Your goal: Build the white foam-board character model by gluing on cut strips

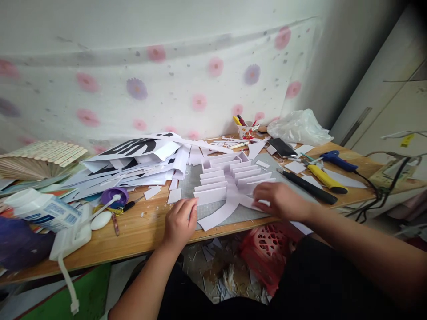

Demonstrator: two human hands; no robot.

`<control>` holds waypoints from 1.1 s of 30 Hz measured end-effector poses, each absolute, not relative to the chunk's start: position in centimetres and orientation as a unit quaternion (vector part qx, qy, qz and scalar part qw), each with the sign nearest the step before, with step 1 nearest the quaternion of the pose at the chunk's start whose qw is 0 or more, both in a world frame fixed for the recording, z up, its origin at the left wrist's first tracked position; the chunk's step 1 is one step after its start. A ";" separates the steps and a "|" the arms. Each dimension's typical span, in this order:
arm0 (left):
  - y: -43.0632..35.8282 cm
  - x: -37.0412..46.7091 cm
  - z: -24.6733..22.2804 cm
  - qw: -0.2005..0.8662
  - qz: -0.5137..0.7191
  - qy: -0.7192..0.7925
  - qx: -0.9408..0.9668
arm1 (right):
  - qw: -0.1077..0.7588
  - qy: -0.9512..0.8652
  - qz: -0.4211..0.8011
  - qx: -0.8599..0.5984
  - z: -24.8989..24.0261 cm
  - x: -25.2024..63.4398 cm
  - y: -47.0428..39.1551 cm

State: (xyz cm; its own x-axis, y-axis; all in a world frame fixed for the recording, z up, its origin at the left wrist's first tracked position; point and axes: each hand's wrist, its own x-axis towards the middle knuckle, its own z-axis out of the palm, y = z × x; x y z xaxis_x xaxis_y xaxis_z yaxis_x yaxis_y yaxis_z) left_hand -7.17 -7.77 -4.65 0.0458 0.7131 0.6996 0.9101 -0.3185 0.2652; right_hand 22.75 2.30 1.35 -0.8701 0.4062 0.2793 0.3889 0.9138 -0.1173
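Observation:
A white paper or card model [233,178] lies on a grey cutting mat [187,182]. Rows of thin upright panels stand on both sides of its middle strip, with a boxy frame at the far end and two curved strips at the front. My left hand [180,223] is at the mat's front left, fingers curled together beside the nearest left panel; anything in them is hidden. Over the right curved strip, my right hand [275,199] has its fingers bent in a pinch. White card shows at its fingertips, but I cannot tell whether it is a loose piece or the strip.
Piled printed paper [133,155] lies left of the mat, near a white bottle [43,209]. To the right are a black-handled tool [310,186], yellow cutter [325,178], blue glue gun [338,161] and phone [283,147]. A pen cup [247,130] stands behind.

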 end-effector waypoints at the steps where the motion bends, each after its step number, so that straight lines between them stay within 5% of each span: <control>1: -7.8 -7.0 -4.6 0.125 -0.378 -0.557 -0.729 | 0.117 -0.977 0.048 -0.172 0.8 21.9 1.5; 10: -7.6 -6.4 -4.2 0.099 -0.307 -0.512 -0.796 | 0.023 -0.991 0.060 -0.116 -3.0 17.0 -2.5; 19: -7.6 -5.4 -3.1 0.020 -0.248 -0.477 -0.843 | 0.046 -0.995 0.085 -0.041 -3.0 15.7 -4.0; 33: -5.6 -0.2 -3.6 -0.036 -0.268 -0.623 -0.734 | 0.074 -0.997 0.022 -0.021 -3.6 16.0 -3.7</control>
